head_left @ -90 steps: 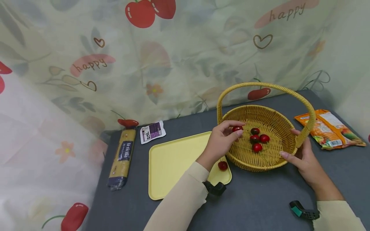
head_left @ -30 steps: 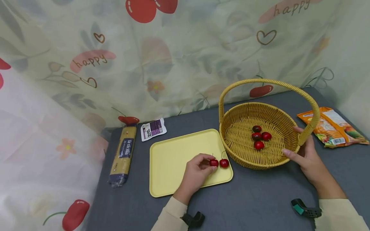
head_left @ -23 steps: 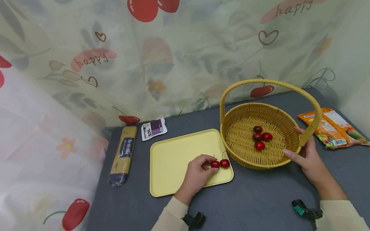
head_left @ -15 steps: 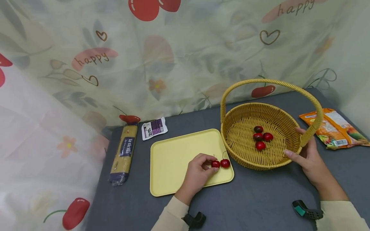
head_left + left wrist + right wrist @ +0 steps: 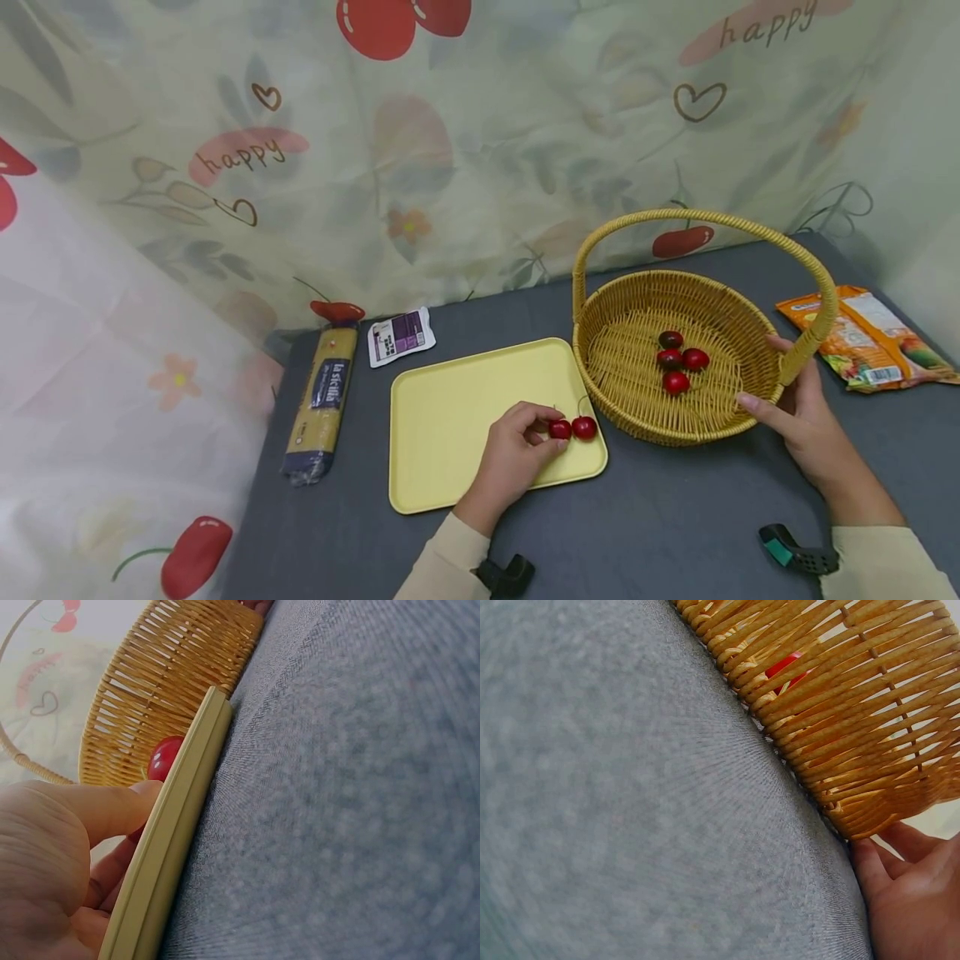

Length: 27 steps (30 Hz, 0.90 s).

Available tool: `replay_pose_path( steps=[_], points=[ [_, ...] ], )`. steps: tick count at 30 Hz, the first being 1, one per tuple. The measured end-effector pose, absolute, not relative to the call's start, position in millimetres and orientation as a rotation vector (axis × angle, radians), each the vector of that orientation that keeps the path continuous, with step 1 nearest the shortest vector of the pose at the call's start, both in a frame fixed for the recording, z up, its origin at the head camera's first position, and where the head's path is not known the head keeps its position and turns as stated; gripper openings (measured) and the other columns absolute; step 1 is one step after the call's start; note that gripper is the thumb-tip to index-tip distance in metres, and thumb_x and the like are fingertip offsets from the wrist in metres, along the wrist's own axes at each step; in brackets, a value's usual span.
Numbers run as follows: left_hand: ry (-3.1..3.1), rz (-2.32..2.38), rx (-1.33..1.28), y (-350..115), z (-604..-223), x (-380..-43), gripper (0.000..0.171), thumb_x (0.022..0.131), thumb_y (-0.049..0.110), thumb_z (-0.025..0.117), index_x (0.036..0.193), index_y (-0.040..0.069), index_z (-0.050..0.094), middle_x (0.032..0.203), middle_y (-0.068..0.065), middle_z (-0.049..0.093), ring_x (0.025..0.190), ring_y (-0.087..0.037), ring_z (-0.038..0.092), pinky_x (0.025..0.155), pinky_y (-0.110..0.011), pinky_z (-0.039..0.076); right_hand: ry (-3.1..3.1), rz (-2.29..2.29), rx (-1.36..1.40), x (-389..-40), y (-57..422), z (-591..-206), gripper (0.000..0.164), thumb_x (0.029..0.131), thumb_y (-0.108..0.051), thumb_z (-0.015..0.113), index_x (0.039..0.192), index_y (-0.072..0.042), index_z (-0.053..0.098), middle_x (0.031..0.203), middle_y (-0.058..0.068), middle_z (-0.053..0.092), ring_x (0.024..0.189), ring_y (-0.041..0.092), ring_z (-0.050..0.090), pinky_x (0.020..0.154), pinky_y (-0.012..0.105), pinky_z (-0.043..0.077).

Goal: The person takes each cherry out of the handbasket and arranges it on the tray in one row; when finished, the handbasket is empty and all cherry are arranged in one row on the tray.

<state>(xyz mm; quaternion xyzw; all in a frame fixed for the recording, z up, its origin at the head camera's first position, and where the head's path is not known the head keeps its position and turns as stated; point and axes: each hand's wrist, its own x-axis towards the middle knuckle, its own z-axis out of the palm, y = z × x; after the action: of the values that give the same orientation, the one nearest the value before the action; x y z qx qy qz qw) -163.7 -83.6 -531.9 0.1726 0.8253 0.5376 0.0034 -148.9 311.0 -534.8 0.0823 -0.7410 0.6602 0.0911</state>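
Observation:
With thumb and fingers my left hand (image 5: 512,454) pinches a red cherry (image 5: 559,429) low over the right part of the yellow tray (image 5: 450,433). A second cherry (image 5: 584,428) with a stem lies right beside it on the tray. In the left wrist view, the tray's edge (image 5: 176,817) hides part of the fingers (image 5: 112,874). My right hand (image 5: 806,421) grips the right side of the wicker basket (image 5: 622,392), thumb over the rim and the other fingers mostly behind it. Several dark red cherries (image 5: 675,383) lie together on the basket's floor.
A pasta packet (image 5: 322,404) lies left of the tray, and a small white and purple sachet (image 5: 401,336) lies behind it. Right of the basket is an orange snack bag (image 5: 866,337). The basket's tall handle (image 5: 705,215) arches above it. A printed cloth (image 5: 480,167) hangs behind the table.
Three seconds ago my left hand held the cherry at the basket's left side; it has since moved left and down to the tray. In the last half second both hands stay almost still.

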Motion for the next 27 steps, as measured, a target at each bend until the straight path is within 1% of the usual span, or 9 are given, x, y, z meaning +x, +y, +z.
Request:
replay_pose_path(
  steps=[9, 11, 13, 17, 19, 23, 25, 27],
  points=[
    [2.578, 1.694, 0.551, -83.9, -531.9, -163.7, 0.031, 0.09, 0.002, 0.09, 0.118, 0.011, 0.081, 0.109, 0.002, 0.071, 0.089, -0.017, 0.067, 0.077, -0.028, 0.058, -2.223, 1.936, 0.231, -148.4, 311.0, -534.8, 0.085, 0.106, 0.009, 0.06, 0.172, -0.018, 0.015, 0.16, 0.022, 0.023, 0.132, 0.01, 0.049, 0.094, 0.01, 0.045],
    [2.579, 1.705, 0.553, -84.3, -532.0, -163.5, 0.03, 0.091, 0.005, 0.09, 0.119, 0.01, 0.08, 0.109, 0.001, 0.071, 0.09, -0.017, 0.068, 0.078, -0.029, 0.058, -2.241, 1.918, 0.218, -148.6, 310.8, -534.7, 0.085, 0.106, 0.009, 0.06, 0.172, -0.019, 0.014, 0.161, 0.022, 0.022, 0.133, 0.011, 0.048, 0.095, 0.009, 0.044],
    [2.587, 1.718, 0.545, -84.5, -532.2, -163.2, 0.026, 0.095, 0.011, 0.088, 0.12, 0.01, 0.08, 0.109, 0.0, 0.071, 0.092, -0.016, 0.067, 0.079, -0.029, 0.058, -2.268, 1.893, 0.201, -148.4, 310.8, -534.6, 0.086, 0.107, 0.007, 0.06, 0.172, -0.02, 0.013, 0.161, 0.022, 0.022, 0.134, 0.011, 0.046, 0.095, 0.009, 0.043],
    [2.588, 1.788, 0.509, -85.2, -534.6, -163.7, 0.022, 0.104, 0.026, 0.079, 0.12, 0.011, 0.081, 0.109, 0.003, 0.071, 0.095, -0.016, 0.067, 0.081, -0.031, 0.055, -2.29, 1.875, 0.187, -147.6, 310.9, -534.3, 0.086, 0.107, 0.006, 0.061, 0.173, -0.021, 0.012, 0.162, 0.022, 0.022, 0.135, 0.012, 0.045, 0.094, 0.009, 0.042],
    [2.577, 1.841, 0.469, -85.5, -535.6, -163.9, 0.024, 0.108, 0.03, 0.074, 0.12, 0.011, 0.081, 0.109, 0.005, 0.071, 0.092, -0.018, 0.067, 0.08, -0.031, 0.056, -2.271, 1.892, 0.199, -147.6, 310.4, -534.3, 0.086, 0.107, 0.007, 0.06, 0.172, -0.021, 0.013, 0.161, 0.022, 0.022, 0.134, 0.012, 0.046, 0.094, 0.009, 0.043],
    [2.471, 1.979, 0.359, -85.6, -534.1, -163.7, 0.028, 0.113, 0.031, 0.065, 0.122, 0.008, 0.079, 0.112, -0.003, 0.074, 0.092, -0.026, 0.069, 0.078, -0.034, 0.06, -2.222, 1.934, 0.229, -148.1, 309.6, -534.3, 0.085, 0.106, 0.009, 0.06, 0.172, -0.019, 0.015, 0.16, 0.023, 0.023, 0.133, 0.011, 0.048, 0.095, 0.01, 0.045],
    [2.396, 2.047, 0.304, -85.3, -531.3, -164.1, 0.032, 0.116, 0.031, 0.058, 0.125, 0.006, 0.077, 0.116, -0.009, 0.075, 0.097, -0.032, 0.07, 0.078, -0.036, 0.061, -2.215, 1.94, 0.236, -148.2, 309.6, -534.3, 0.085, 0.106, 0.009, 0.06, 0.172, -0.019, 0.015, 0.16, 0.023, 0.023, 0.133, 0.011, 0.048, 0.095, 0.01, 0.045],
    [2.328, 2.101, 0.269, -85.1, -528.2, -165.1, 0.039, 0.118, 0.034, 0.051, 0.127, 0.005, 0.076, 0.12, -0.013, 0.075, 0.102, -0.035, 0.069, 0.08, -0.038, 0.062, -2.223, 1.931, 0.234, -148.1, 309.7, -534.0, 0.085, 0.106, 0.008, 0.06, 0.172, -0.02, 0.015, 0.161, 0.022, 0.023, 0.133, 0.011, 0.048, 0.095, 0.01, 0.044]
  ],
)
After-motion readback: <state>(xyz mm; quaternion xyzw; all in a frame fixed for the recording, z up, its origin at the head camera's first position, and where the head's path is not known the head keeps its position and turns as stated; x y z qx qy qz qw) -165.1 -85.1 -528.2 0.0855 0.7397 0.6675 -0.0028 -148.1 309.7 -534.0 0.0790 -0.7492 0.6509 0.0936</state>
